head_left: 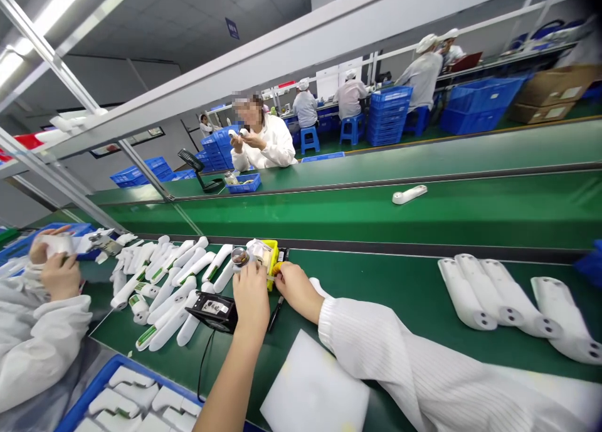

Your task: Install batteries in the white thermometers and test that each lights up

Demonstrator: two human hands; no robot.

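Observation:
My left hand (251,297) reaches over the bench with its fingers curled, right against a small round clear container (239,257) with dark contents. Whatever its fingertips grip is hidden behind the hand. Beside it, my right hand (300,292) pinches at a small yellow-orange thing (277,268) too small to name, at the edge of a yellow basket (273,249) with white pieces in it. A black pen (276,313) lies between my wrists. Left of my left hand is a black box-shaped device (214,310) with a cable.
Many white plastic housings (172,319) lie to the left, some showing green strips. A white foam sheet (315,382) is in front, and several white housings (468,294) lie at right. One white part (409,194) is on the green belt (329,206). A co-worker's hands (61,272) are at left.

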